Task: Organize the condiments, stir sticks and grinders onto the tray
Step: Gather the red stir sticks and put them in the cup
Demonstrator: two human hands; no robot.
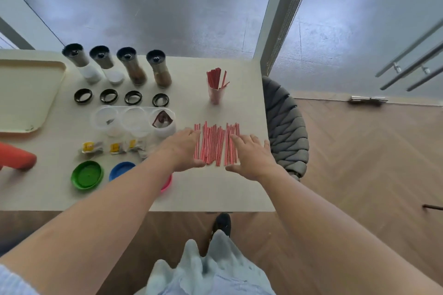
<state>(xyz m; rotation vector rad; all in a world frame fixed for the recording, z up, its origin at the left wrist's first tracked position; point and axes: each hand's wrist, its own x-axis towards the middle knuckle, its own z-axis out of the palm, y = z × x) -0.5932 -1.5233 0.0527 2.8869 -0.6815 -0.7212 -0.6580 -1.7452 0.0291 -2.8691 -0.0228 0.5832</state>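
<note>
On either side of the stir sticks (216, 143), left hand (185, 148) and right hand (251, 154), fingers spread flat.

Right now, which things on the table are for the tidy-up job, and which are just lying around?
For the job:
tray
four grinders
loose stir sticks, between the left hand and right hand
cup of stir sticks
condiment packets

Probably just lying about:
black rings
clear tubs
coloured lids
orange object
</note>
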